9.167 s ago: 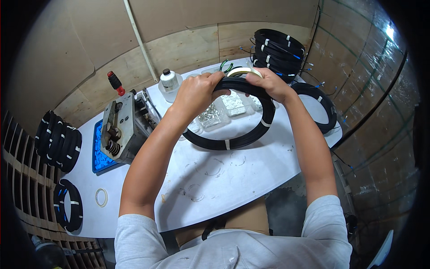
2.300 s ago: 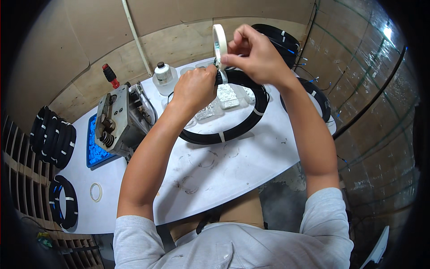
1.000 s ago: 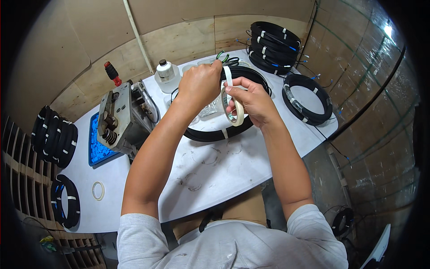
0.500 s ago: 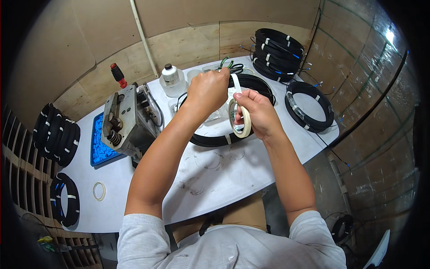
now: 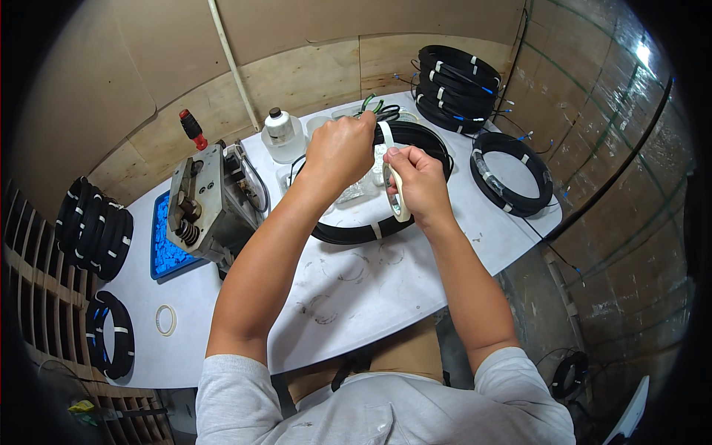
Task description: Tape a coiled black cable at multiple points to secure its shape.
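Observation:
A coil of black cable (image 5: pixel 348 234), with a white tape band at its near side, rests on the white table. My left hand (image 5: pixel 341 152) is closed at the coil's far side; its own wrist and back hide what its fingers hold. In my right hand (image 5: pixel 417 178) is a roll of cream masking tape (image 5: pixel 401 211), pinched between thumb and fingers. A pale tape strip (image 5: pixel 386 135) runs up from the roll to the far part of the coil, beside my left fist.
A metal machine (image 5: pixel 211 196) stands at left beside a blue tray (image 5: pixel 154 245) of small blue pieces. Nearer lies another tape roll (image 5: pixel 165 320). White bottle (image 5: pixel 279 126) behind; taped cable coils (image 5: pixel 456 89) stacked far right, one coil (image 5: pixel 512 174) flat, more coils (image 5: pixel 96 230) at left.
The tape roll has turned more edge-on in my right hand, which has shifted slightly left. My left hand stays almost in place by the coil.

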Tool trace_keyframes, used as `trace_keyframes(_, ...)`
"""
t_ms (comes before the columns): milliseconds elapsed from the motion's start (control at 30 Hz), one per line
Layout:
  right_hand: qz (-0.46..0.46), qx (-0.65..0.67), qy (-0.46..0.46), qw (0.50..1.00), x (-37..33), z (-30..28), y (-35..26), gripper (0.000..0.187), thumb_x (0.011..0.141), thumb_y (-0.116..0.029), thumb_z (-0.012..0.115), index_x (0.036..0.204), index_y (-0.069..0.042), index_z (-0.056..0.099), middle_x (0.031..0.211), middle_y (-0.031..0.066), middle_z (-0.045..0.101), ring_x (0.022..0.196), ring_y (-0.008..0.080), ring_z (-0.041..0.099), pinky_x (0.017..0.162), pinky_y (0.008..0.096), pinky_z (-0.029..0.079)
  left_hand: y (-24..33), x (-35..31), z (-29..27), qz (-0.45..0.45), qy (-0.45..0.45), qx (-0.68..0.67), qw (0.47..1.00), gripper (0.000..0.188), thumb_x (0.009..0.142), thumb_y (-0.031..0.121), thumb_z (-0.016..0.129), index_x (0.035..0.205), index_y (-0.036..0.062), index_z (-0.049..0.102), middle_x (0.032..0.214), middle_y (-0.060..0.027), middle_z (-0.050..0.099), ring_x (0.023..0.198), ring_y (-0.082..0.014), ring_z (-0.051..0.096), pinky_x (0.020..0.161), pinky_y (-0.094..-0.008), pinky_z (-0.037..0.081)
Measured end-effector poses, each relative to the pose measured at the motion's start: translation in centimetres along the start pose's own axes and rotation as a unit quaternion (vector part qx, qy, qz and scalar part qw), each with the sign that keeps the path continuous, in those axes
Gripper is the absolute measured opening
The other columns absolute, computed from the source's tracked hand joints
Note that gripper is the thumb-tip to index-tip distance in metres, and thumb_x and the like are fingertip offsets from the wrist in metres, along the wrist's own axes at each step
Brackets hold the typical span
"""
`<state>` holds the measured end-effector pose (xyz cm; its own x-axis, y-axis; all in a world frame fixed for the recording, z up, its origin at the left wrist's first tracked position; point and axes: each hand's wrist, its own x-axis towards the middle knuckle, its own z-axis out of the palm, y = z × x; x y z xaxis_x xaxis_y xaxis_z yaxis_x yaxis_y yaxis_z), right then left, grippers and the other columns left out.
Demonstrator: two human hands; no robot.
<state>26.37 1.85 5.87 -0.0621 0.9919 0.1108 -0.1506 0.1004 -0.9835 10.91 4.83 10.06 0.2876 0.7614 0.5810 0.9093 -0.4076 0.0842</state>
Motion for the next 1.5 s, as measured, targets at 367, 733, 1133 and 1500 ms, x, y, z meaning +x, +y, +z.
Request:
trace_keyframes(367, -0.033, 0.026, 0.056, 0.998, 1.5, 1.5, 1.4, 0.022, 0.097, -0.020, 0.068, 0.084, -0.002, 0.068, 0.063, -0.0013, 0.058, 0.054, 0.0050, 0.051, 0.049, 0.0235, 0.039, -0.3, 0.2, 0.1, 0.020, -0.011, 0.013, 1.000, 0.017, 0.080, 0.010, 0.066, 0.091, -0.0014, 0.061, 0.074, -0.0240, 0.070, 0.070, -0.0442, 0.071, 0.063, -0.0523, 0.057)
trace_keyframes(733, -0.053, 0.033, 0.058, 0.996, 2.2, 2.2, 2.3, 0.022, 0.097, -0.022, 0.066, 0.083, -0.004, 0.067, 0.069, -0.0001, 0.062, 0.055, 0.0063, 0.054, 0.052, 0.0238, 0.045, -1.3, 0.3, 0.3, 0.000, -0.011, 0.019, 1.000, 0.019, 0.079, 0.011, 0.067, 0.092, -0.0016, 0.061, 0.075, -0.0248, 0.069, 0.070, -0.0453, 0.070, 0.062, -0.0528, 0.057)
trace_keyframes(1133, -0.169, -0.146, 0.121, 0.967, 3.1, 2.4, 2.9, 0.027, 0.093, -0.019, 0.070, 0.072, -0.002, 0.065, 0.061, -0.0010, 0.060, 0.055, 0.0066, 0.053, 0.052, 0.0273, 0.045, -1.0, 0.2, 0.2, -0.020, -0.026, 0.001, 0.999, 0.015, 0.081, 0.010, 0.063, 0.092, -0.0008, 0.061, 0.079, -0.0258, 0.070, 0.076, -0.0460, 0.070, 0.067, -0.0545, 0.057)
trace_keyframes(1500, -0.190, -0.300, 0.068, 0.932, 2.1, 1.5, 3.8, 0.017, 0.092, -0.018, 0.068, 0.095, -0.004, 0.076, 0.075, 0.0163, 0.073, 0.067, 0.0283, 0.072, 0.067, 0.0367, 0.057, -1.2, -0.3, -1.4, -0.025, -0.037, -0.009, 0.999, 0.023, 0.083, 0.017, 0.066, 0.089, -0.0038, 0.059, 0.079, -0.0304, 0.068, 0.076, -0.0477, 0.069, 0.069, -0.0549, 0.056)
